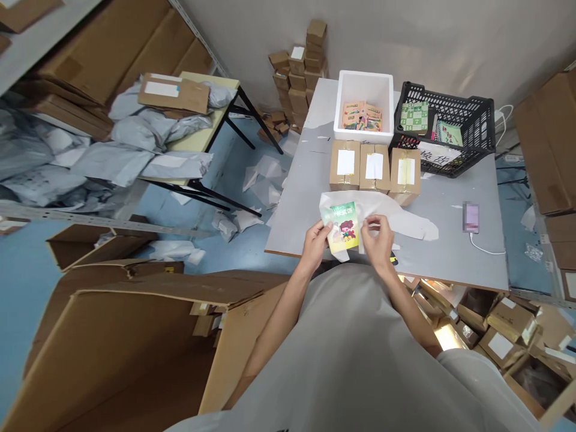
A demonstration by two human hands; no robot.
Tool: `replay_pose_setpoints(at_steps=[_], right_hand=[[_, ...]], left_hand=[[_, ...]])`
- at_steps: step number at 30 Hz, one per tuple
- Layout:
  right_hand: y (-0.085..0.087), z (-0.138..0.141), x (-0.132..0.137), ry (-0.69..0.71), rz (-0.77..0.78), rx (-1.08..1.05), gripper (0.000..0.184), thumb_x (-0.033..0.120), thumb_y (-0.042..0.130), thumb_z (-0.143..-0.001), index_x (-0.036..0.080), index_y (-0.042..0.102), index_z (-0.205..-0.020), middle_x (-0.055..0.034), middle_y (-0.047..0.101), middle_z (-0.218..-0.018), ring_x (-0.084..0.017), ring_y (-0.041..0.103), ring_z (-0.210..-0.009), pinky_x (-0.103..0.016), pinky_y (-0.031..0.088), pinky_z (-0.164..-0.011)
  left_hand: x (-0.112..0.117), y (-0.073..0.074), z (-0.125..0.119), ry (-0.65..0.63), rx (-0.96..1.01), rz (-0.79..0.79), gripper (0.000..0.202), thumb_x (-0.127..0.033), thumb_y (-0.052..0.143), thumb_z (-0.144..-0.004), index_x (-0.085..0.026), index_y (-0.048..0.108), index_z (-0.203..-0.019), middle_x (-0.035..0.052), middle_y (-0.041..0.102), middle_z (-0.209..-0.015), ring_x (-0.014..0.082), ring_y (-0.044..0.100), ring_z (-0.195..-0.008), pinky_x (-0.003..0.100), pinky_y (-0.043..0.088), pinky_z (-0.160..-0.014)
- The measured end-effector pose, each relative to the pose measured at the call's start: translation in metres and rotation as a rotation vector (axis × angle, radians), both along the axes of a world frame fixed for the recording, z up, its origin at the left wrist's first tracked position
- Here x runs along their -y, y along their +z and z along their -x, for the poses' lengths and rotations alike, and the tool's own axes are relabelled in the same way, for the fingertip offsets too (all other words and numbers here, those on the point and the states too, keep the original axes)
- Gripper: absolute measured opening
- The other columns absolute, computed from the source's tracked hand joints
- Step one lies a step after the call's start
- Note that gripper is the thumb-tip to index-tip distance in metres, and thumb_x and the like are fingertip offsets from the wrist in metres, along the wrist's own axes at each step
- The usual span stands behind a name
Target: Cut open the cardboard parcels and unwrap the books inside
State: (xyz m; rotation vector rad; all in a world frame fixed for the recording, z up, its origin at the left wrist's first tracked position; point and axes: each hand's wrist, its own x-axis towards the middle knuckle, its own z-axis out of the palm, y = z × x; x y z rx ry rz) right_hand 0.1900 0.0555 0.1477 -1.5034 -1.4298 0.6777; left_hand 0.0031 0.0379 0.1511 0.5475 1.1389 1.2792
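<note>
A small green and yellow booklet (344,227) with a cartoon figure lies on a sheet of white wrapping paper (405,219) at the near edge of the grey table (450,252). My left hand (317,237) grips the booklet's left edge. My right hand (378,237) pinches the white paper at the booklet's right side, fingers closed. Just behind stand three taped brown cardboard boxes (374,167) in a row, each with a white label.
A white foam box (364,102) holds colourful booklets; a black plastic crate (445,126) holds more. A phone (471,217) on a white cable lies right. Stacked small boxes (299,72) stand behind; large flat cartons (135,336) and grey mailers (135,144) fill the left.
</note>
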Motion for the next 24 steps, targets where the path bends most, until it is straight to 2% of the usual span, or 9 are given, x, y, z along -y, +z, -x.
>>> replay_pose_setpoints(at_steps=[4,6,8,12,15,19,22,24], right_hand=[[-0.002,-0.028,-0.011,-0.155,-0.009,-0.026,0.016,0.041,0.061,-0.099,0.026,0.065,-0.103,-0.0090,0.075,-0.105,-0.026,0.072,-0.098,-0.043,0.063,-0.089],[0.003,-0.032,-0.008,-0.170,-0.048,-0.009,0.021,0.044,0.063,-0.099,0.024,0.069,-0.103,-0.0113,0.076,-0.110,-0.026,0.071,-0.099,-0.043,0.062,-0.090],[0.011,-0.026,0.000,-0.095,-0.011,-0.053,0.029,0.050,0.067,-0.100,0.023,0.075,-0.104,-0.0117,0.078,-0.109,-0.025,0.071,-0.094,-0.040,0.060,-0.084],[0.014,0.001,0.012,0.171,0.263,-0.263,0.044,0.062,0.080,-0.089,0.020,0.084,-0.103,-0.0090,0.082,-0.096,-0.021,0.069,-0.078,-0.033,0.057,-0.070],[0.006,0.009,0.012,0.202,0.363,-0.382,0.049,0.065,0.085,-0.081,0.019,0.086,-0.097,-0.0077,0.083,-0.088,-0.020,0.067,-0.071,-0.034,0.057,-0.069],[-0.001,-0.005,0.004,0.126,0.347,-0.428,0.048,0.065,0.088,-0.077,0.019,0.086,-0.091,-0.0078,0.084,-0.086,-0.022,0.069,-0.075,-0.034,0.058,-0.071],[0.003,-0.023,0.000,0.058,0.353,-0.469,0.051,0.067,0.091,-0.075,0.019,0.086,-0.092,-0.0080,0.084,-0.087,-0.020,0.068,-0.072,-0.031,0.053,-0.062],[0.009,-0.032,-0.001,0.020,0.345,-0.516,0.054,0.068,0.092,-0.074,0.019,0.086,-0.095,-0.0075,0.084,-0.087,-0.019,0.064,-0.069,-0.029,0.048,-0.056]], left_hand=[[-0.002,-0.001,0.017,0.056,0.056,0.027,0.059,-0.060,0.102,-0.072,-0.017,0.083,-0.109,0.0095,0.086,-0.105,0.0275,0.081,-0.094,0.035,0.066,-0.083],[-0.002,-0.001,0.024,0.060,0.079,0.033,0.063,-0.061,0.104,-0.069,-0.017,0.083,-0.109,0.0099,0.086,-0.106,0.0287,0.082,-0.096,0.036,0.066,-0.084],[-0.001,-0.001,0.026,0.045,0.096,0.045,0.065,-0.061,0.105,-0.068,-0.017,0.082,-0.110,0.0098,0.087,-0.106,0.0282,0.083,-0.096,0.035,0.067,-0.084],[-0.001,-0.003,0.019,-0.019,0.102,0.069,0.062,-0.059,0.105,-0.070,-0.016,0.082,-0.110,0.0082,0.087,-0.103,0.0229,0.081,-0.086,0.032,0.065,-0.080],[-0.001,-0.008,0.015,-0.045,0.065,0.094,0.065,-0.064,0.105,-0.067,-0.017,0.082,-0.104,0.0073,0.086,-0.100,0.0208,0.079,-0.084,0.030,0.064,-0.079],[-0.002,-0.021,0.021,-0.060,-0.060,0.119,0.075,-0.079,0.099,-0.064,-0.017,0.080,-0.101,0.0084,0.084,-0.094,0.0229,0.079,-0.086,0.032,0.063,-0.078],[-0.007,-0.032,0.033,-0.029,-0.243,0.102,0.066,-0.082,0.087,-0.077,-0.018,0.075,-0.091,0.0068,0.078,-0.082,0.0247,0.077,-0.084,0.032,0.061,-0.074],[-0.012,-0.037,0.041,-0.002,-0.464,0.110,0.056,-0.074,0.077,-0.091,-0.020,0.069,-0.082,0.0062,0.074,-0.076,0.0275,0.077,-0.086,0.034,0.061,-0.075]])
